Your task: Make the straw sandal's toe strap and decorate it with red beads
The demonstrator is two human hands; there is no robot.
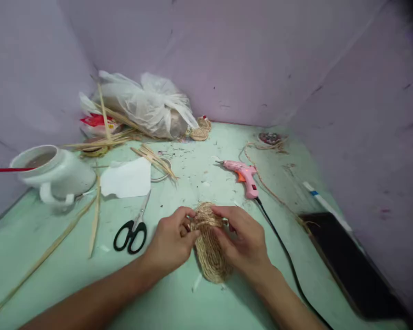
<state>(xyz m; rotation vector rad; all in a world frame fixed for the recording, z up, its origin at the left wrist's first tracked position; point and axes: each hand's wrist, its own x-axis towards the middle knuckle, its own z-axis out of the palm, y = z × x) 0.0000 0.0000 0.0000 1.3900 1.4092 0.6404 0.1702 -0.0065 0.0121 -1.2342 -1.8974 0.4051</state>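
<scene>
A small slipper woven of straw-coloured cord (211, 256) lies on the green tabletop in front of me, its strap end pointing away. My left hand (175, 236) pinches the left edge of the strap between thumb and fingers. On the other side, my right hand (239, 233) grips the right edge, thumb near the sole and fingers over the top. Left of the hands rest black-handled scissors (134, 233), slightly apart at the handles. Beyond my right hand lies a pink glue gun (242, 174) on its side, nozzle pointing left.
A white mug-like pot (67, 176) stands at left beside a torn white paper (126, 178). Dry straw strips (94, 220) lie near it. At the back sits a tied plastic bag (147, 105). A dark flat slab (351, 266) lies right, past the glue gun's black cord (287, 256).
</scene>
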